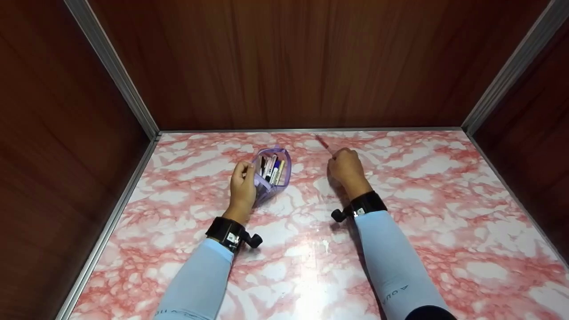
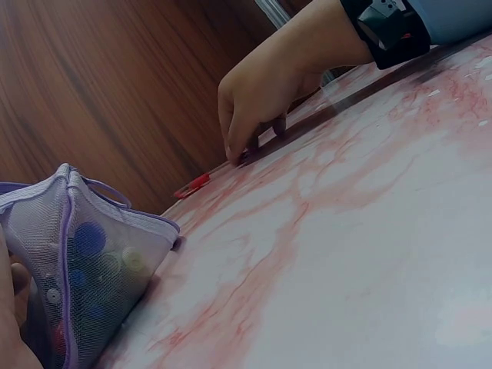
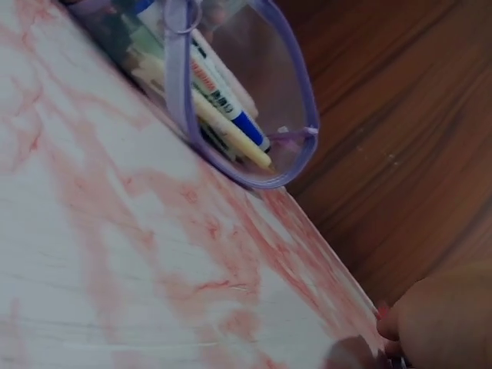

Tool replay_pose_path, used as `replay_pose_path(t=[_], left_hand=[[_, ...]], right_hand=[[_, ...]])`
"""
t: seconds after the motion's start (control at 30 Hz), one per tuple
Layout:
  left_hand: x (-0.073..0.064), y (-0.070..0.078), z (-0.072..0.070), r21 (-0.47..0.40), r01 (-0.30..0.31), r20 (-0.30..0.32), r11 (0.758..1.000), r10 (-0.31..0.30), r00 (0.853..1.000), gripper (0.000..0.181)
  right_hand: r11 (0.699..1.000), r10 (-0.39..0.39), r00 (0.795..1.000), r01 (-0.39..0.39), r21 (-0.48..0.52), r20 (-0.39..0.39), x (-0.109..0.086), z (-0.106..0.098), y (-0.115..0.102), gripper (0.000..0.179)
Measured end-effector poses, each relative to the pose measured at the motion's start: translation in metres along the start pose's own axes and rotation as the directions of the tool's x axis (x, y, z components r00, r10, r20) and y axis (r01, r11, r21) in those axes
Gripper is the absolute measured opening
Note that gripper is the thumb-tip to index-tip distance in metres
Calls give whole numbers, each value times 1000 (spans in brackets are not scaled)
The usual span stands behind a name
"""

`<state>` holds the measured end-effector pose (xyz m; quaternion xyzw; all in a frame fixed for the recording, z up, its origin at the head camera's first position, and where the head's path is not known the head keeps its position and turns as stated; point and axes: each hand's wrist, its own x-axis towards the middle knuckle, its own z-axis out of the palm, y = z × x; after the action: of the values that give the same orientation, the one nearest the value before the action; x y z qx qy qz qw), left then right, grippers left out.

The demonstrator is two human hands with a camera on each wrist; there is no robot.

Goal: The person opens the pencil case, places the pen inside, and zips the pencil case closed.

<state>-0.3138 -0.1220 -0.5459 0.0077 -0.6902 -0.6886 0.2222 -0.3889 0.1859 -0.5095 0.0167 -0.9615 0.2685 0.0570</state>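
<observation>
A purple mesh pencil case (image 1: 288,175) stands unzipped on the tabletop, its mouth spread wide. Several pens and markers (image 1: 272,169) lean inside it, one marker with a blue cap (image 3: 247,129). My left hand (image 1: 243,184) grips the case by its left side, thumb at the rim. To the right of the case, my right hand (image 1: 349,169) is lowered to the table and pinches the near end of a slim pen (image 1: 323,142) with a red cap (image 2: 200,181). That pen points away toward the back wall, and the fingers hide part of it.
The pink-and-white marbled tabletop (image 1: 306,249) is bounded by dark wood panels (image 1: 311,66) at the back and both sides. Metal edging (image 1: 120,66) runs along the panel corners. Both forearms wear pale blue sleeves (image 1: 395,258) and black wrist cameras (image 1: 368,203).
</observation>
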Motion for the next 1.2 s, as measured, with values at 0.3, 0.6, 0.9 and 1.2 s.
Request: replay_pose_path(t=[0.3,0.6,0.9,1.2], left_hand=[[-2,1,-2,14,15,13,1000,-16,1000,18],[-2,1,-2,2,24,21,1000,-24,999,17],[-1,0,-1,23,-10,6,1000,10,1000,15],[-1,0,-2,24,7,22,1000,-8,1000,16]], right_hand=[[984,138,990,-133,-121,32,1,-17,14,28],[984,88,993,-74,-160,79,-1,-24,16,25],[997,30,999,-27,-73,43,1,-13,19,33],[997,35,991,-25,-76,126,1,-22,17,48]])
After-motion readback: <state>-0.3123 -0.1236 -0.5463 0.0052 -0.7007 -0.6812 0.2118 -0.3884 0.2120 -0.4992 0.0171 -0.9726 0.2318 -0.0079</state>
